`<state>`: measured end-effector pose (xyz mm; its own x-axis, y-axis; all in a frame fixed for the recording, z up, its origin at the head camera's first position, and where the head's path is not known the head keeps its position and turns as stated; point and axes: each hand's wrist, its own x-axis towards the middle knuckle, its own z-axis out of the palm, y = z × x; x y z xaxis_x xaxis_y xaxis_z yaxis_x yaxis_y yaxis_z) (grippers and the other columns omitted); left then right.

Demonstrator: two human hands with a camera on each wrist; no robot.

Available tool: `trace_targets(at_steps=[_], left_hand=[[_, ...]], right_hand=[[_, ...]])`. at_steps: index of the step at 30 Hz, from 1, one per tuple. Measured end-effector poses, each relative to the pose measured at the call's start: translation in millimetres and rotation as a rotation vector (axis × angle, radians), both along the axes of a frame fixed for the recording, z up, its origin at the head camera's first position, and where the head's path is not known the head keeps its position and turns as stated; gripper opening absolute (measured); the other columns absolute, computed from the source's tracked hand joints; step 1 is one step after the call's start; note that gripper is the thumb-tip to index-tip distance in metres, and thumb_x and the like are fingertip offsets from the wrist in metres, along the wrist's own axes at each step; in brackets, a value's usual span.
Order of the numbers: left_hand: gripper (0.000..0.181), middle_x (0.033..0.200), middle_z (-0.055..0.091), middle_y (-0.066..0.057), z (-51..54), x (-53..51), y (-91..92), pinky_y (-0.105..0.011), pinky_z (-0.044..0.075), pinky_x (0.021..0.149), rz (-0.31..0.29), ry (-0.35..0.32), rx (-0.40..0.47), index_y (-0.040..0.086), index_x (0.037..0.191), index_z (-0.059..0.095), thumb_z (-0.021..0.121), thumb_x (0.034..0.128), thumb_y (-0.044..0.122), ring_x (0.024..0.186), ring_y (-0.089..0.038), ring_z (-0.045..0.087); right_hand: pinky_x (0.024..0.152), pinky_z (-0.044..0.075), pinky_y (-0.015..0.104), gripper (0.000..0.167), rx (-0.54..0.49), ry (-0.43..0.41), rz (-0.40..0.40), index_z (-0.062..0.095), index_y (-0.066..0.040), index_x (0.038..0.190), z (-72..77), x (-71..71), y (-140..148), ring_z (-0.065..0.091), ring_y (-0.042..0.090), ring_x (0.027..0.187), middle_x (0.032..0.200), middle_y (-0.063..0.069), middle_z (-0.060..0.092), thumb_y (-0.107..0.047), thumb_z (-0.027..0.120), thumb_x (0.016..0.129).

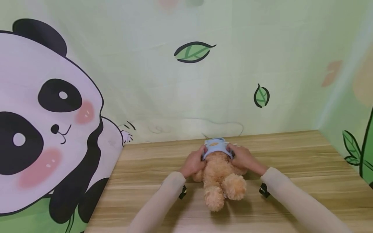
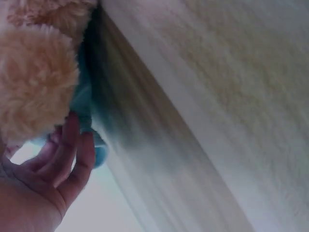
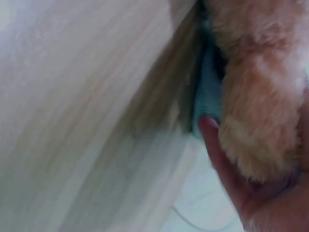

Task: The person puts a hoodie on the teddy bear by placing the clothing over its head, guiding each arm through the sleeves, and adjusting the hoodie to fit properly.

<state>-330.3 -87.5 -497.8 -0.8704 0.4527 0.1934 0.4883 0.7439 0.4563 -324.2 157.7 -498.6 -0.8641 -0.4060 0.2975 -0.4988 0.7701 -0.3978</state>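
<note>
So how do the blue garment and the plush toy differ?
The blue garment has an orange print on pale blue; the plush toy is tan. The garment looks smooth, the toy shaggy. The garment looks smaller than the toy. Both are between the left hand and right hand.

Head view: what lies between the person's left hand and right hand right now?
Between the left hand and right hand lie the blue garment, gripped at its sides, and the plush toy's tan furry body, as the head view shows.
</note>
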Motion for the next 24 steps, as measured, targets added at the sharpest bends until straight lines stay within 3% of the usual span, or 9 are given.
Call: trace_targets(at_steps=[5,9,13,19,24], left_hand=[[0.026,0.097,0.057,-0.005,10.4,5.4,-1.3,-0.029,0.044,0.067,0.076,-0.016,0.018,0.015,0.110,0.055,0.068,0.0882,0.021,0.080,-0.016,0.053],[0.034,0.117,0.056,-0.006,19.3,13.8,5.6,-0.034,0.050,0.083,0.116,-0.061,0.088,0.014,0.120,0.055,0.064,0.0897,0.027,0.097,-0.019,0.059],[0.043,0.124,0.056,-0.006,24.6,21.4,10.8,-0.037,0.050,0.092,0.083,-0.049,0.123,0.013,0.128,0.054,0.062,0.0879,0.027,0.109,-0.021,0.059],[0.043,0.123,0.057,-0.009,22.3,24.0,7.0,-0.039,0.048,0.098,0.021,0.016,0.110,0.010,0.128,0.054,0.064,0.0898,0.026,0.115,-0.024,0.057],[0.058,0.134,0.051,-0.011,19.3,22.5,0.8,-0.039,0.044,0.106,-0.065,-0.031,0.104,0.008,0.139,0.047,0.067,0.0904,0.033,0.125,-0.024,0.052]], right_hand=[[0.055,0.041,0.031,0.025,0.079,0.035,-0.086,0.067,-0.015,0.105,12.4,8.3,-1.6,0.052,0.014,0.066,0.092,0.002,0.060,-0.026,0.072,0.084],[0.062,0.048,0.036,0.027,0.043,0.084,-0.078,0.067,-0.012,0.108,15.8,14.4,-6.4,0.057,0.016,0.074,0.095,0.003,0.061,-0.024,0.072,0.084],[0.073,0.052,0.040,0.030,-0.022,0.145,-0.022,0.065,-0.008,0.112,16.6,18.0,-11.5,0.063,0.021,0.086,0.098,0.006,0.065,-0.021,0.073,0.086],[0.074,0.054,0.041,0.033,-0.068,0.161,0.011,0.062,-0.006,0.118,18.7,18.8,-15.6,0.066,0.022,0.088,0.105,0.010,0.067,-0.019,0.071,0.090],[0.078,0.054,0.041,0.038,-0.069,0.114,0.071,0.061,-0.005,0.123,20.1,17.3,-13.7,0.065,0.022,0.092,0.110,0.010,0.067,-0.020,0.071,0.090]])
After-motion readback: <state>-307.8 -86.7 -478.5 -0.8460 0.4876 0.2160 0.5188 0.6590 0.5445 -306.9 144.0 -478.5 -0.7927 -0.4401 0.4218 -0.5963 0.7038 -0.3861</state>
